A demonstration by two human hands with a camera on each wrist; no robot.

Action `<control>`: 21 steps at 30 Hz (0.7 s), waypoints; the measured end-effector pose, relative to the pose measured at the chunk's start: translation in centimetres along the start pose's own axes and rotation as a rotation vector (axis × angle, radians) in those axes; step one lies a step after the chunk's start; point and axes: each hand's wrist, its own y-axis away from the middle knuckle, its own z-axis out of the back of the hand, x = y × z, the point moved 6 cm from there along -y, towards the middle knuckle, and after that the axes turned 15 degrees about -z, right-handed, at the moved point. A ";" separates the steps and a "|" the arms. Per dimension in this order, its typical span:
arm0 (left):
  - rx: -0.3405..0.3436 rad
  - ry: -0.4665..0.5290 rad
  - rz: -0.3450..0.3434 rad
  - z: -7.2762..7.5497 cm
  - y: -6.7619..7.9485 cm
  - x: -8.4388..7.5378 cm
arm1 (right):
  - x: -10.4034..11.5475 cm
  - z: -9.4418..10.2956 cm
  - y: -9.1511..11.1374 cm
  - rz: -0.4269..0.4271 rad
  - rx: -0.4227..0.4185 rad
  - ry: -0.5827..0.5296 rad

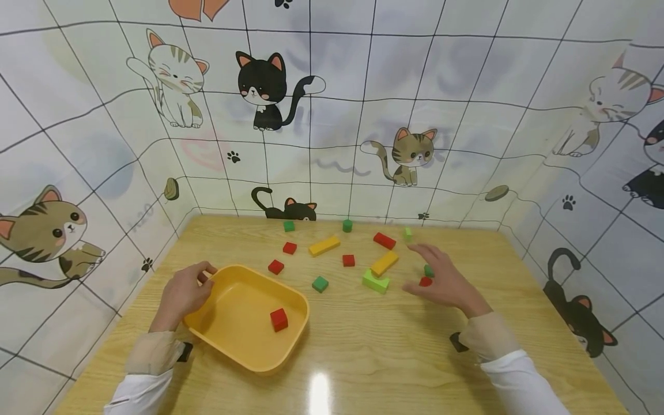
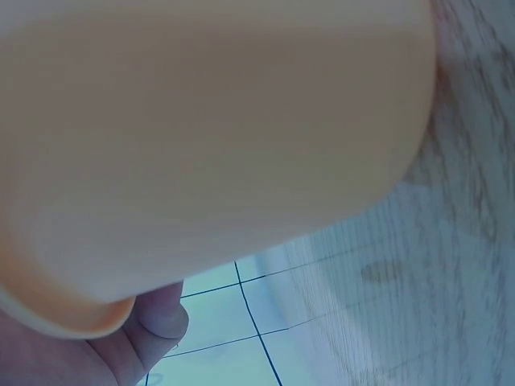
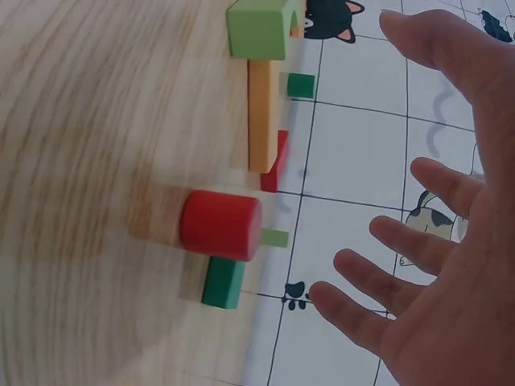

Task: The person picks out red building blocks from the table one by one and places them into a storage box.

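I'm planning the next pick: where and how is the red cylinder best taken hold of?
Probably by the curved sides of the red cylinder, pinched left and right from above: it stands upright with nothing on its flat top, and the green block close behind crowds the far side.

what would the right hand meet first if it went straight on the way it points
Probably the nearer yellow block, just ahead of the right hand; the hand looks raised, so it might pass over.
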 end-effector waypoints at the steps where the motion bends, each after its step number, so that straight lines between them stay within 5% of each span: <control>1: 0.001 -0.001 -0.001 0.0 0.0 0.0 | -0.2 -0.1 0.0 -0.006 0.003 0.002; 21: 0.006 0.010 0.004 -0.1 0.0 0.0 | -2.4 -1.4 0.2 -0.046 0.124 -0.001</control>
